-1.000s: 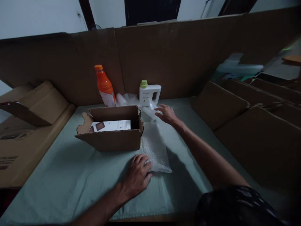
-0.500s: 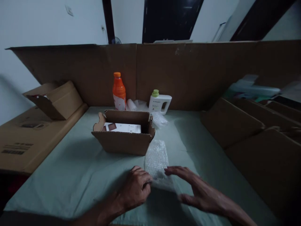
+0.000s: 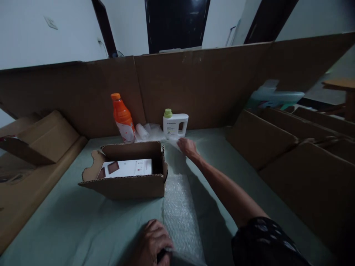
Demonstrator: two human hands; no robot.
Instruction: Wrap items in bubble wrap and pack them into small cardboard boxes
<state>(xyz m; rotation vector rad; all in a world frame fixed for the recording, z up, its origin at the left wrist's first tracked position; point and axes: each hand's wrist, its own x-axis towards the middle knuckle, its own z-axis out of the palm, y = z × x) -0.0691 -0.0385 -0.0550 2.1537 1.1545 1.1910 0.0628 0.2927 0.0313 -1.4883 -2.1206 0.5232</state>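
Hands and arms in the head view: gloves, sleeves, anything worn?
Both hands bare: left hand, right hand. No gloves, rings or watch visible. Forearms uncovered. The right arm ends in a short dark sleeve with small pale specks. The left upper arm is out of frame.

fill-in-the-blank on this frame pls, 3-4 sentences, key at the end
1. The left hand presses the near end of the ____ on the table.
2. The right hand reaches toward the white jug, whose cap is ____.
3. The open box holds a flat ____ carton.
4. The bottle standing left of the jug is ____.

Missing words: bubble wrap; green; white; orange
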